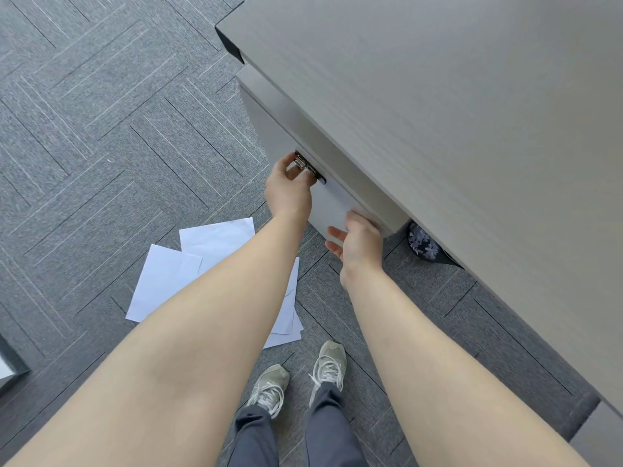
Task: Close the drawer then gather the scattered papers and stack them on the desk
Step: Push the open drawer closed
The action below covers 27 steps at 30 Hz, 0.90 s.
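Observation:
A pale grey drawer (332, 203) juts slightly from the cabinet under the grey desk (455, 112). My left hand (290, 187) rests at the drawer's left top corner, fingers curled by a dark handle with a metal lock (307, 167). Against the drawer front's right end lies my right hand (359, 242), fingers spread and touching it. Several white papers (175, 274) are scattered on the carpet below the drawer, partly hidden by my left forearm.
Grey patterned carpet (101, 129) covers the floor. My two feet in grey sneakers (303, 375) stand just behind the papers. A dark floral object (423, 244) sits under the desk to the right. A pale edge (6, 369) shows at far left.

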Each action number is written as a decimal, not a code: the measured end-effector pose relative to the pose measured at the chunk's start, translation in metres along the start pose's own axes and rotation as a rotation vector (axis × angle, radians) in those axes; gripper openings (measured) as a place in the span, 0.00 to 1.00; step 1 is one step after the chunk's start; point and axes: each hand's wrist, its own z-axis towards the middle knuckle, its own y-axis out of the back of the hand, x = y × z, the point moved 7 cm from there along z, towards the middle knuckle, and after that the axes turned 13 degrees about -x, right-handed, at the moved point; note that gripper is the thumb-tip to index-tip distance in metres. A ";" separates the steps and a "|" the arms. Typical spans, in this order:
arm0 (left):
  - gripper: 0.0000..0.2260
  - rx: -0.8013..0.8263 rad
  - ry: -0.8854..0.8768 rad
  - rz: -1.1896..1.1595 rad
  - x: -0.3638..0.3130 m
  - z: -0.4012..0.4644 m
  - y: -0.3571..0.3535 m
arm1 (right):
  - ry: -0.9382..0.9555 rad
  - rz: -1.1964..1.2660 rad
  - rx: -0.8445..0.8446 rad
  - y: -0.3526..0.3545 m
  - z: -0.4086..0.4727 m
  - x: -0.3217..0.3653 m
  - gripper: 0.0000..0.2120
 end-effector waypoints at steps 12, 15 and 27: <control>0.17 -0.009 -0.029 0.016 -0.005 0.004 -0.002 | 0.029 -0.020 -0.023 -0.002 0.000 0.004 0.20; 0.17 -0.017 -0.044 0.028 -0.005 0.006 -0.002 | 0.038 -0.027 -0.013 -0.002 0.000 0.003 0.20; 0.11 -0.069 -0.648 0.802 -0.036 0.007 0.000 | 0.071 -0.131 0.053 -0.001 0.003 0.003 0.21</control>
